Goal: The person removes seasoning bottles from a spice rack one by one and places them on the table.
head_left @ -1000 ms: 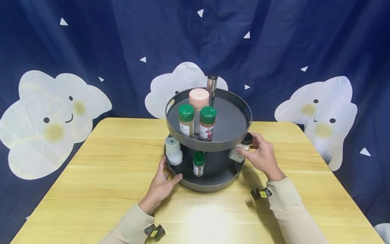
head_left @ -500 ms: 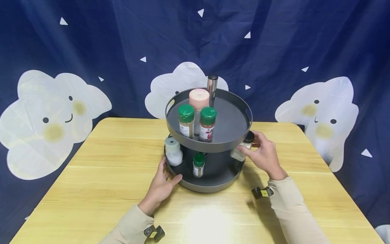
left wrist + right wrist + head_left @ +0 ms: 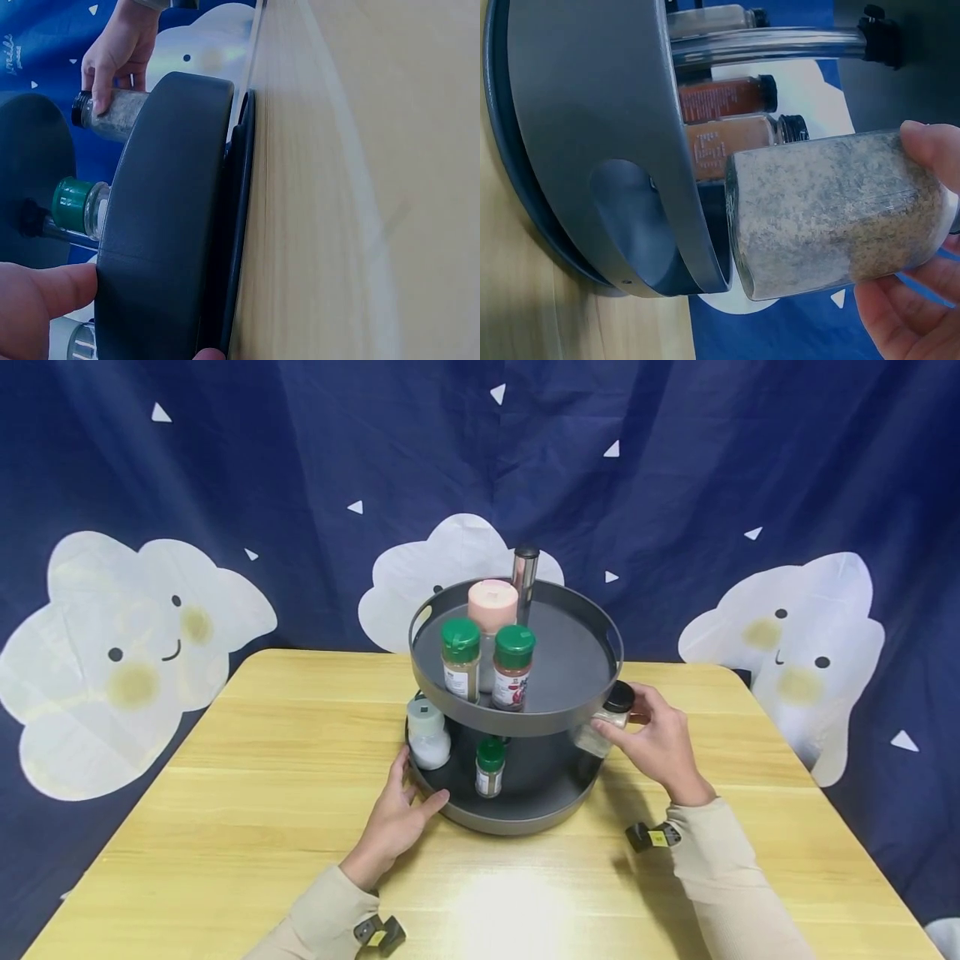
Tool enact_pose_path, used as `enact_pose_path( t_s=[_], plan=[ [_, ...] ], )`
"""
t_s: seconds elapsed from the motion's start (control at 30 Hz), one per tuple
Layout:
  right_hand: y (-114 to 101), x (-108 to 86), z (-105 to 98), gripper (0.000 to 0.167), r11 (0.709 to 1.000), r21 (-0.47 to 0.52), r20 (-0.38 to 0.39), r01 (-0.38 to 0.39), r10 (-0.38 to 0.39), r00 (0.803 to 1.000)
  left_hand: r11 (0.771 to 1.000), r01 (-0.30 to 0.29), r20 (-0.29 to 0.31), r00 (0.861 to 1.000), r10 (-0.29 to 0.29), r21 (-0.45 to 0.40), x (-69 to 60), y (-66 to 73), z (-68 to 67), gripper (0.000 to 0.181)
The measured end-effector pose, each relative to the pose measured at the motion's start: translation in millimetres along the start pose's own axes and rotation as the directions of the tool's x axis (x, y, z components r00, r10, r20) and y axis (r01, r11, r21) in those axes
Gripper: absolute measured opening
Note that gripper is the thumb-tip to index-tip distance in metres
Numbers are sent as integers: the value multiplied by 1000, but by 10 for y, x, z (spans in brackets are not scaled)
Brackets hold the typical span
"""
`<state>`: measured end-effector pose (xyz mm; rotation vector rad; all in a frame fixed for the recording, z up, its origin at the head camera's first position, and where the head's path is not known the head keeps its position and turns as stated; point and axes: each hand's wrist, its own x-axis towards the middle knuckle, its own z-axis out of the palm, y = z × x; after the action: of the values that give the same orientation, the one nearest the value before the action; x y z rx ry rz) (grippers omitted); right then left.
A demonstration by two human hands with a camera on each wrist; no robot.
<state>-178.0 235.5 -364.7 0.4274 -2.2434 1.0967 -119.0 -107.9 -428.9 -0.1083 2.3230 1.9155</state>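
Observation:
In the head view, my right hand point(image 3: 660, 739) holds a clear spice jar point(image 3: 817, 217) with a black lid point(image 3: 619, 697) and pale, grainy contents. The jar leans at the right side of a dark two-tier turntable rack, its base near the lower tray's rim point(image 3: 667, 150). My left hand point(image 3: 397, 814) rests against the lower tray point(image 3: 510, 823) at the front left, fingers spread, its thumb point(image 3: 71, 291) touching the rim. Close to that hand stand a white shaker point(image 3: 429, 743) and a small green-capped jar point(image 3: 490, 768). The upper tray partly hides the held jar.
On the upper tray point(image 3: 573, 668) stand two green-capped spice jars point(image 3: 460, 660) and a pink-lidded container point(image 3: 492, 604). A metal post point(image 3: 525, 572) rises behind them. Further back on the lower tier are a red-brown bottle point(image 3: 724, 100) and an orange-brown bottle point(image 3: 731, 142). The wooden table point(image 3: 225, 827) surrounds the rack.
My right hand has shifted slightly to the right with the spice jar, which now sits a little further out from under the upper tray. The left hand has stayed at the lower tray.

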Motion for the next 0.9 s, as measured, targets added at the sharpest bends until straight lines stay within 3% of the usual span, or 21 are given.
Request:
enact_pose_path(
  t_s=[0.9],
  plan=[
    [25, -21, -144, 53, 999, 9, -17, -47, 47, 999, 999, -28, -4, 1000, 28, -45, 11, -16, 0, 94]
  ],
)
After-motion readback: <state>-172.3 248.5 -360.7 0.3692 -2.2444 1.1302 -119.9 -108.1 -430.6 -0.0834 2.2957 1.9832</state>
